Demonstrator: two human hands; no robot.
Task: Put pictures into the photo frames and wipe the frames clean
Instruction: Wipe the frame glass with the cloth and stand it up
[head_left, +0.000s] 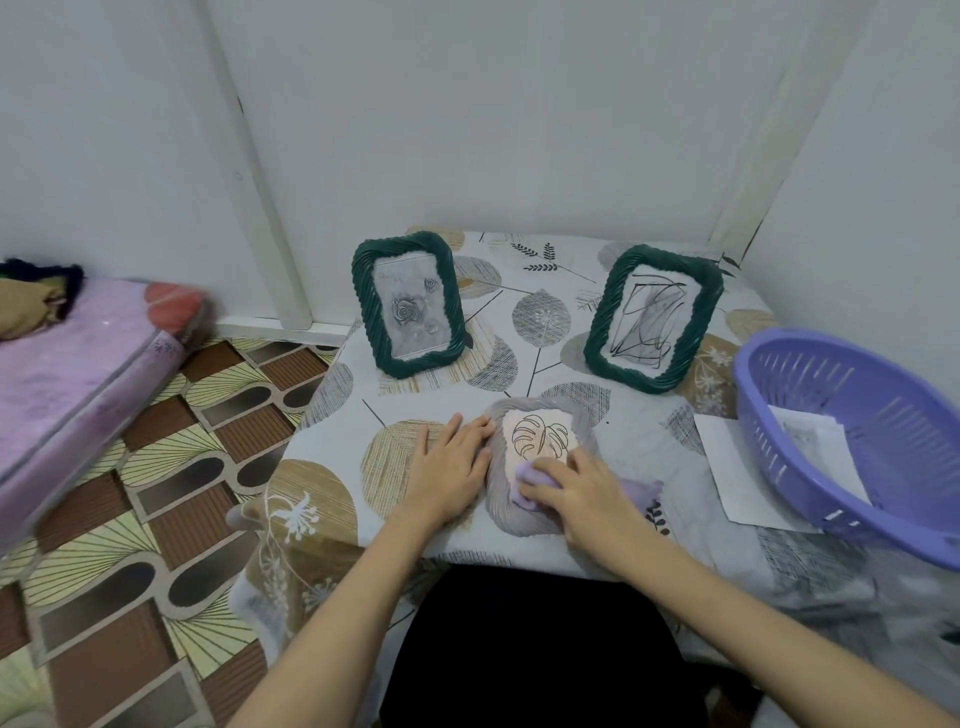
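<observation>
A grey ribbed photo frame (511, 506) lies flat near the table's front edge, holding a leaf line drawing (539, 435). My right hand (582, 493) presses a lilac cloth (532, 480) onto the frame's lower glass, fingers curled over the cloth. My left hand (451, 465) lies flat on the table with its fingertips against the frame's left side. Two green twisted frames stand upright behind: the left one (408, 304) shows a rose picture, the right one (652, 317) a black scribble drawing.
A purple plastic basket (852, 441) sits at the table's right with paper inside, and a white sheet (732, 467) lies partly under it. The leaf-print tablecloth (545, 322) covers the table. A pink mattress (78, 374) lies on the patterned floor at left. Walls close behind.
</observation>
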